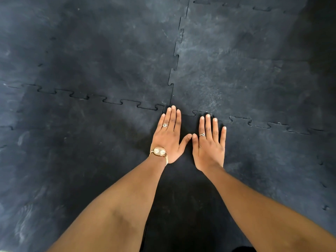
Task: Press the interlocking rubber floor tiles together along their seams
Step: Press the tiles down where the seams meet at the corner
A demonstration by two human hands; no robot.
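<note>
fingers [172, 116] on the left hand [170, 138] are straight and close together, and they lie flat on the floor. the thumb sticks out to the side. the right hand [209, 144] is flat too, palm down, with its fingers [208, 124] a little spread. the two thumbs almost touch in the middle. neither hand holds anything.

both hands rest on the black rubber floor tiles [109, 57], which fill the whole view. the tiles are dark and dusty with pale smudges. a wiggly seam [131, 102] like a puzzle edge runs from left to right, just past the fingertips. another seam [175, 57] runs away from the hands and meets the first one right by the left fingertips. the left fingertips reach that corner spot. the right fingertips touch the seam on the right side.

a gold watch [159, 151] sits on the left wrist. each hand has a ring [165, 125] on one finger. both arms are bare.
</note>
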